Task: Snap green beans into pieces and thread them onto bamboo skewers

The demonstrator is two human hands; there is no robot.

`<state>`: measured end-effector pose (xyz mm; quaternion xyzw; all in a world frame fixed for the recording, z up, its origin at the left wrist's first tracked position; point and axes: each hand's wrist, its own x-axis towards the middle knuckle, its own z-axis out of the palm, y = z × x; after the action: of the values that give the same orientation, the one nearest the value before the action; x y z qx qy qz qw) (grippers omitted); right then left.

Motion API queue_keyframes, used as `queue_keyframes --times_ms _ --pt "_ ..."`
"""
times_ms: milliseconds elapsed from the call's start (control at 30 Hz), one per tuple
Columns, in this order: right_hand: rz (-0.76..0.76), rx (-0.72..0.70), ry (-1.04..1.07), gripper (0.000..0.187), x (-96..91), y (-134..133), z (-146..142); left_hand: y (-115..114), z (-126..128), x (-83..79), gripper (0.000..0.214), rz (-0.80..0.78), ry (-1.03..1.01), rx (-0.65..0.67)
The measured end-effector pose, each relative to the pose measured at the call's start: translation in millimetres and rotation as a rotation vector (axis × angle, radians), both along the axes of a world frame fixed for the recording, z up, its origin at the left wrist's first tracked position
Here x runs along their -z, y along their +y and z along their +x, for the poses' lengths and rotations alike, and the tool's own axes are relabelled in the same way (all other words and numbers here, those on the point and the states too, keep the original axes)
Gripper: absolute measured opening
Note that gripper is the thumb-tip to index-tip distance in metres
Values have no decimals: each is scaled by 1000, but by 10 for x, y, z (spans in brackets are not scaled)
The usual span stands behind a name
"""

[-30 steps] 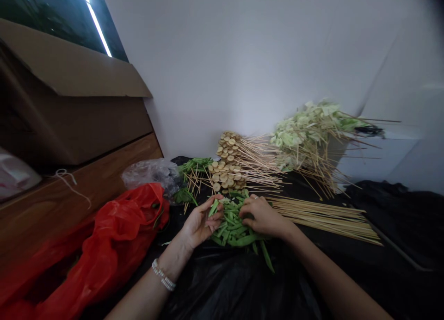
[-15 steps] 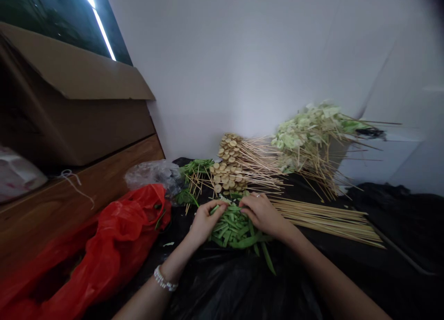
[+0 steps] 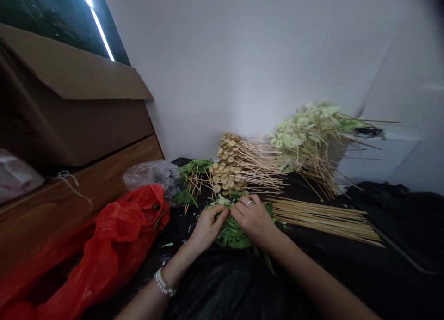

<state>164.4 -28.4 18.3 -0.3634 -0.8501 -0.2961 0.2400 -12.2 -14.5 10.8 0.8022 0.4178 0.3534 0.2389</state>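
Observation:
A heap of cut green bean pieces (image 3: 233, 234) lies on black plastic sheeting (image 3: 236, 287) in front of me. My left hand (image 3: 207, 227) rests on the heap's left side, fingers curled and pinched on bean pieces. My right hand (image 3: 254, 218), a ring on one finger, lies over the heap's right side with its fingers bent down into the beans, fingertips almost meeting the left hand's. A bead bracelet (image 3: 163, 283) circles my left wrist. What lies under the palms is hidden.
Bare bamboo skewers (image 3: 326, 218) lie to the right. Behind stand skewered tan round slices (image 3: 229, 167), skewered pale green leaves (image 3: 308, 135) and green bean skewers (image 3: 194, 169). A red plastic bag (image 3: 111, 246), a clear bag (image 3: 152, 174), a wooden ledge (image 3: 76, 195) and a cardboard box (image 3: 76, 107) fill the left.
Both hands have drawn together over the bean heap. The left hand turned from palm-up and open to curled over the beans. The right hand slid left and forward.

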Motion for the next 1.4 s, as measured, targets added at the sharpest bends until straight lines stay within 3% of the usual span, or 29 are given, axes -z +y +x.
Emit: queue_keyframes --times_ms 167,300,400,500,600,667,767,833,933,1033,1200,1300,1400 --pt "63 10 -4 15 24 3 -2 -46 -31 -14 26 141 213 76" --pt "41 -69 35 17 85 -12 -51 -62 -22 14 19 143 276 17" --pt "9 -127 96 22 93 -52 -101 -84 47 13 24 5 34 -9" --pt "-5 -178 213 27 33 -97 -118 -96 120 -1 26 -342 -334 31" --pt "-74 -242 493 26 -65 -106 -65 -38 93 -17 30 -594 -480 87" --pt "-178 -231 789 21 -127 -79 10 51 2 -29 34 -539 -426 51" --pt "-445 -217 1261 18 -183 0 129 190 -158 -48 26 -303 -279 -141" --pt "-614 -267 1466 22 -189 57 175 228 -210 -59 37 -245 -252 -211" --pt "-743 -331 1573 29 -159 107 164 182 -168 -59 45 -349 -327 -71" --pt "-816 -357 1594 33 -102 112 89 87 -65 -36 40 -397 -349 84" --pt "-862 -355 1528 29 -18 82 4 17 0 -14 35 -334 -229 163" --pt "-567 -211 1263 26 -23 41 27 16 -8 -23 32 -201 -149 131" --pt "-185 -69 699 30 -31 -11 30 11 -10 -28 31 -67 -75 59"
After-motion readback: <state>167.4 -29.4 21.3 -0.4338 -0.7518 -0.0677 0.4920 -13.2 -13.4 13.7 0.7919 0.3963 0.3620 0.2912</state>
